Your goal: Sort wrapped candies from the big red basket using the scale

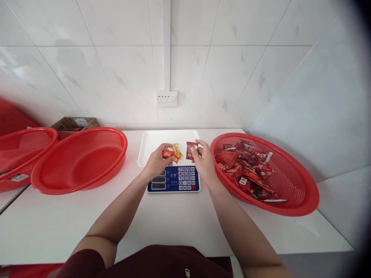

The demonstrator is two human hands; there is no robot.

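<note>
Over the white pan point(144, 148) of a digital scale point(173, 179), my left hand point(157, 160) is closed around small wrapped snack packets, one red point(171, 154) and one yellow point(177, 149). A dark red snack packet point(189, 150) is pinched between the thumb and fingers of my right hand point(203, 156), a short gap to the right of the others. The scale's blue keypad panel lies just below both hands. To the right, a red plastic basket point(301, 177) holds a heap of red snack packets point(246, 168).
At left stands a red perforated basket point(84, 162), with another red basket point(26, 154) beside it at the edge. Behind them is an open cardboard box point(75, 123). A wall socket point(167, 99) sits above the white table point(168, 220).
</note>
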